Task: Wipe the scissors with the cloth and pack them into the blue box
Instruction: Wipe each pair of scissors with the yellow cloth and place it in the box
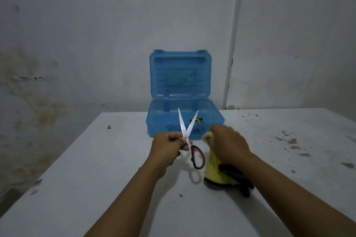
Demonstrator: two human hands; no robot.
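A: Start at the fingers. What are they doing?

B: The left hand (169, 143) has its fingers curled, pinching the steel-bladed scissors with black-and-pink plastic handles (189, 136) at the pivot. The blades stand spread in a V, tips up; one handle loop hangs below the hand. The right hand (228, 143), just beside them, has its fingers curled round a bunched yellow cloth (212, 163), whose tail hangs down to the table.

A: And beyond the hands?

B: The translucent blue plastic box (185, 119) sits on the white, speckled table (96, 169) just behind the blade tips, lid propped upright and open. Something small, dark and yellow lies inside; I can't tell what. A dark thing lies under the cloth's tail.

A: What could go wrong?

B: I'd judge the open blades are the hazard. Wiping along the bare edges could nick the fingers through thin cloth. A grip at the pivot alone may let them swing or slip. Packed open, they might not fit.
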